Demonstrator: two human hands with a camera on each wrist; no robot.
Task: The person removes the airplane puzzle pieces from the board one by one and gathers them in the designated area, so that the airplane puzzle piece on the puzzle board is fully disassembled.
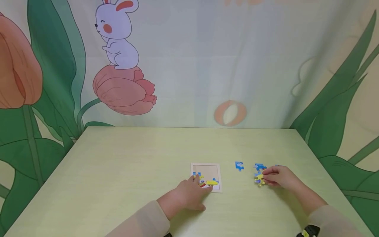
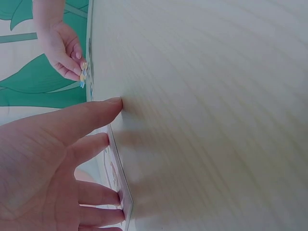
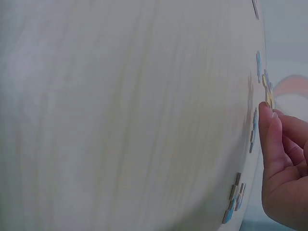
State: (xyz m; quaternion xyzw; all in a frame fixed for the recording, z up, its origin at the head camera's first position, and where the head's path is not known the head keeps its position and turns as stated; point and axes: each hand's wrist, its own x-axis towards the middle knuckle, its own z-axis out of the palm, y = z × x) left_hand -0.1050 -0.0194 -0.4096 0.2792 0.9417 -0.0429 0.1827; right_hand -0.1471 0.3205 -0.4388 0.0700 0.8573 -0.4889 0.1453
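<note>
A small square puzzle tray (image 1: 220, 176) with a pale wooden rim lies near the middle of the table, with yellow, blue and red pieces (image 1: 212, 183) in its lower part. Spread over its lower left is my left hand (image 1: 189, 194), fingertips on the tray and pieces. In the left wrist view, the left thumb (image 2: 91, 117) reaches out fairly straight beside the tray's edge. Off to the right, my right hand (image 1: 281, 178) pinches a yellow and blue jigsaw piece (image 1: 259, 179) between thumb and fingers. The right wrist view shows this piece (image 3: 268, 91) raised over the table.
One blue jigsaw piece (image 1: 239, 166) lies between the tray and the right hand. Another blue piece (image 1: 260, 166) sits just behind the pinched one, and a further piece (image 1: 277, 165) shows partly behind the right hand. A printed curtain (image 1: 183, 65) hangs along the table's far edge.
</note>
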